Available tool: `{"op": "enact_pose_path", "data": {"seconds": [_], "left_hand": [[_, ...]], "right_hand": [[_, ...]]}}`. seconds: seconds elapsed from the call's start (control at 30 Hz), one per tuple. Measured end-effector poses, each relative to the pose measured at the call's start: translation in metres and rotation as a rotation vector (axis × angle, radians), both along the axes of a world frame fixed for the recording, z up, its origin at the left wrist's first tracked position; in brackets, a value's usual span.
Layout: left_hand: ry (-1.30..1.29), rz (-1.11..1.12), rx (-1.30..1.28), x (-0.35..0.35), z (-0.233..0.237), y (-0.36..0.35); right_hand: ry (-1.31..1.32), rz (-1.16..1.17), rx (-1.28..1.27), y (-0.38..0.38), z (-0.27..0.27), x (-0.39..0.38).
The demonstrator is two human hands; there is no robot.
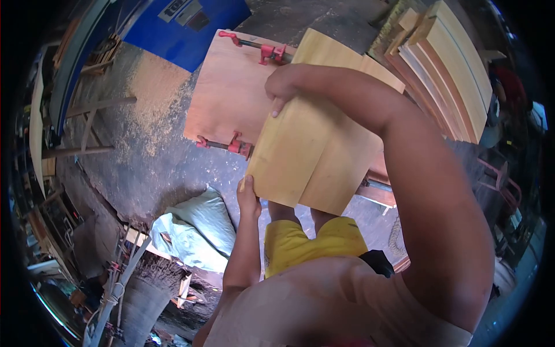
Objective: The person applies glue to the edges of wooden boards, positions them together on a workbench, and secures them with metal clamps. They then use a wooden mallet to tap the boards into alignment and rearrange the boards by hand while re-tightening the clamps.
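Right arm [439,191] spans pale boards [289,150], left grip [248,199] at edge, floor space [162,173] beside.

Left hand [248,195] grips corner of pale-yellow rectangular wooden panel [315,136] (seam visible); right hand [282,85] farther up same edge. Panel overlaps flat pinkish wooden board [225,87] bearing red metal clamps [270,53].

So the work surface here is a pinkish wooden slab [222,95], with one red clamp [270,53] across the far end and another red clamp [238,146] at the near end. A pale wood panel [292,153] overlaps it; can't really tell if it's resting on wood or clamps. Grey floor [165,173] below has scattered sawdust [151,92] and a pale sack [202,225].
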State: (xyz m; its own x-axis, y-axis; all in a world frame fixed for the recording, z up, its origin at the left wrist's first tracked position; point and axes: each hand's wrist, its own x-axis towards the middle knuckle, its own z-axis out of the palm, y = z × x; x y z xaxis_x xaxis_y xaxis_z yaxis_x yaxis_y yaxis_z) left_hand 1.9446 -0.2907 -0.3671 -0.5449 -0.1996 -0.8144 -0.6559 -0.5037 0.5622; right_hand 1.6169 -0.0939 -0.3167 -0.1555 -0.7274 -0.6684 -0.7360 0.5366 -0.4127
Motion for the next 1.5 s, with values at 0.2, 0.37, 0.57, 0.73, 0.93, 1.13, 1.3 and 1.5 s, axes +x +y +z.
{"op": "enact_pose_path", "data": {"seconds": [0.2, 0.37, 0.57, 0.73, 0.93, 1.13, 1.3, 1.5], "left_hand": [[-0.269, -0.996, -0.412, -0.014, 0.007, -0.042], [-0.041, -1.193, -0.763, -0.071, 0.086, -0.017], [0.839, -1.074, -1.376, -0.176, 0.023, 0.063], [0.313, -0.975, -0.379, -0.190, 0.012, 0.073], [0.316, -0.921, -0.413, -0.208, 0.016, 0.084], [0.396, -0.969, -0.405, -0.202, 0.001, 0.071], [0.345, -0.973, -0.396, -0.193, -0.002, 0.062], [0.320, -0.985, -0.407, -0.197, 0.006, 0.067]], "right_hand": [[0.576, -0.528, -0.863, 0.091, -0.011, 0.072], [1.007, -1.609, -0.614, 0.224, -0.009, 0.200], [0.083, -2.199, -0.779, 0.261, -0.069, 0.243], [0.323, -2.168, -0.646, 0.242, -0.067, 0.229], [0.291, -2.137, -0.672, 0.229, -0.059, 0.223], [0.362, -2.334, -0.850, 0.224, -0.074, 0.216], [0.273, -2.432, -0.874, 0.223, -0.074, 0.218], [0.246, -2.507, -0.996, 0.224, -0.084, 0.216]]}}
